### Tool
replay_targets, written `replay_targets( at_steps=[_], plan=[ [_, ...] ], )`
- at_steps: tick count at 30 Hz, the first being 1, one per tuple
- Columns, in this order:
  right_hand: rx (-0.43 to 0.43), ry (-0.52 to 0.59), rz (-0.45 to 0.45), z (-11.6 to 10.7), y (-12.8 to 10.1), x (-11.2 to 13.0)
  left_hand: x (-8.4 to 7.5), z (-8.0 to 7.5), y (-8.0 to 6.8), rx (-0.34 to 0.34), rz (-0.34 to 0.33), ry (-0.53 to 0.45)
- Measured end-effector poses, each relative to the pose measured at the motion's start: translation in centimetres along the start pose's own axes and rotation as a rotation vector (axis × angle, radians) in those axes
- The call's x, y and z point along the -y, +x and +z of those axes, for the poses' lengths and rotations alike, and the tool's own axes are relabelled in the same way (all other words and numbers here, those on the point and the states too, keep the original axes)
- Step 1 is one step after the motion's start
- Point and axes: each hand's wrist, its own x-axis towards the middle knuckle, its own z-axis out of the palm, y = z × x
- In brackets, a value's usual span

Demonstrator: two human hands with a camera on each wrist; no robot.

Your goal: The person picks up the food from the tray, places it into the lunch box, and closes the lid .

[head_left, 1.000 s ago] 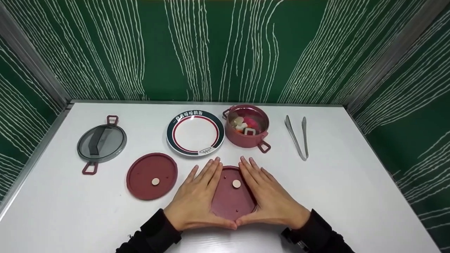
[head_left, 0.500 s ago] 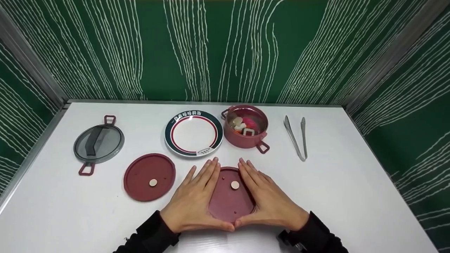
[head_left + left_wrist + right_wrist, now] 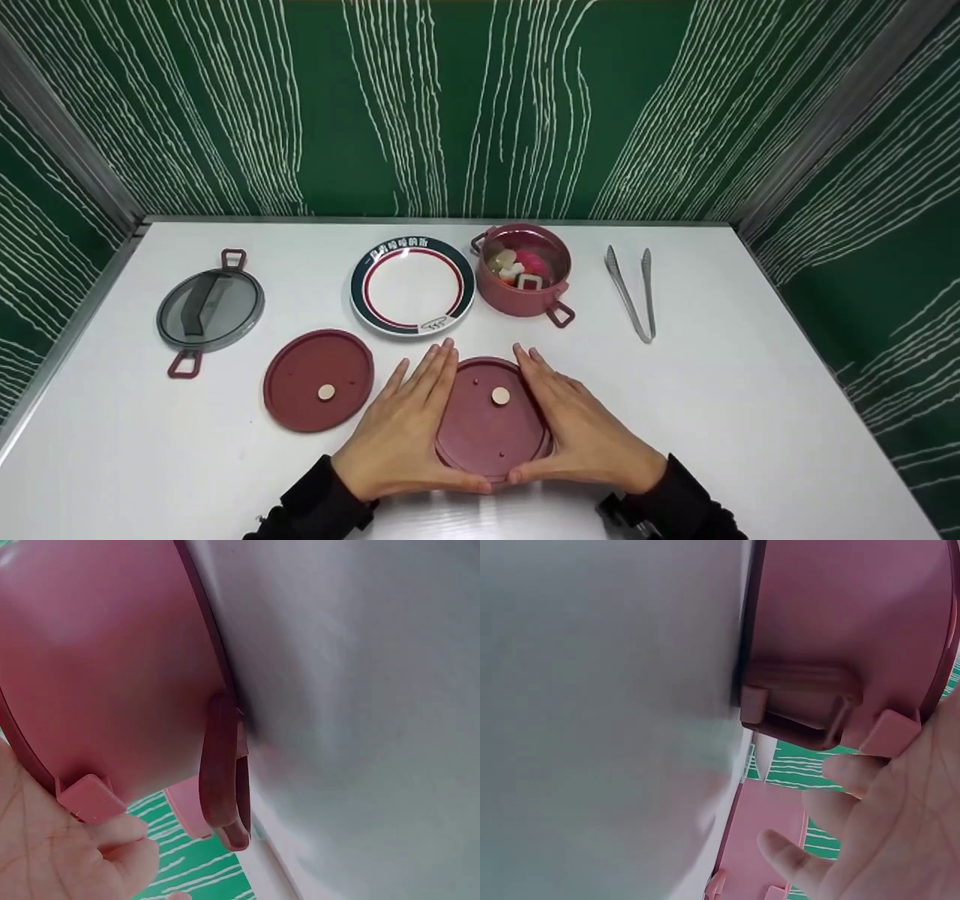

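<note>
Both hands [image 3: 491,442] have spread apart around the red container [image 3: 491,427].

Both hands flank the inverted red container [image 3: 491,418] near the table's [image 3: 750,420] front edge, w/ bare surface to the right. Left side is tight: flat red lid [image 3: 318,379] lies just beside the left hand [image 3: 401,435]. Ahead, plate [image 3: 412,285] and red pot [image 3: 525,277] stand near the fingertips (narrow gap betw. them); tongs [image 3: 631,291] and glass lid [image 3: 210,307] lie farther out.
</note>
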Motion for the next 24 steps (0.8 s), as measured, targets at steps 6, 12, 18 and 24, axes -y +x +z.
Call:
replay_targets(
  at_steps=[6, 12, 18, 24],
  plan=[
    [0.003, 0.024, -0.013, -0.03, 0.02, 0.15, -0.04, 0.05, -0.04, -0.004, 0.008, 0.008],
    [0.008, 0.023, -0.010, -0.13, 0.03, 0.15, -0.08, 0.05, -0.05, -0.019, 0.013, 0.009],
    [0.010, 0.040, -0.014, -0.34, 0.10, 0.11, 0.03, 0.22, 0.12, -0.080, 0.049, -0.008],
    [0.002, 0.048, -0.027, -0.14, 0.46, 0.31, 0.44, -0.27, 0.21, -0.088, 0.070, -0.006]
  ],
)
